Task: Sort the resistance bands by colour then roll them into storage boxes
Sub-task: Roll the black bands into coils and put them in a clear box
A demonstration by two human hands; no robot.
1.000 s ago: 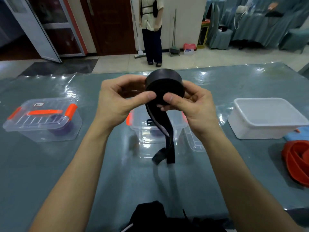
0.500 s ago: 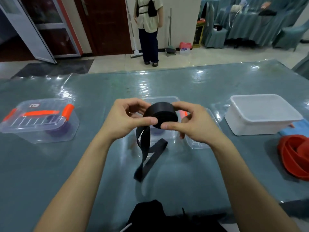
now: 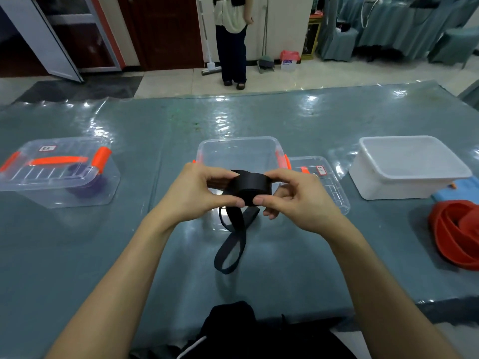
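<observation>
1. Fingers [image 3: 229,202] of the left hand [image 3: 197,193] and right hand [image 3: 300,203] are curled and clamped on the black band [image 3: 252,189], thumbs pinching the near edge of its rolled coil.
2. Its coil is held above the tabletop [image 3: 155,120], in front of the open clear box [image 3: 238,149]; the loose tail hangs down and loops onto the tabletop.
3. A lid [image 3: 334,193] lies just right of that box.
4. The closed clear box [image 3: 51,177] at left holds a purple band [image 3: 85,189].
5. A white tub [image 3: 404,177] stands at right, with a red band [image 3: 456,237] near it.

Black band [image 3: 252,189], red band [image 3: 456,234], clear orange-latched box [image 3: 62,174], white box [image 3: 409,169].
</observation>
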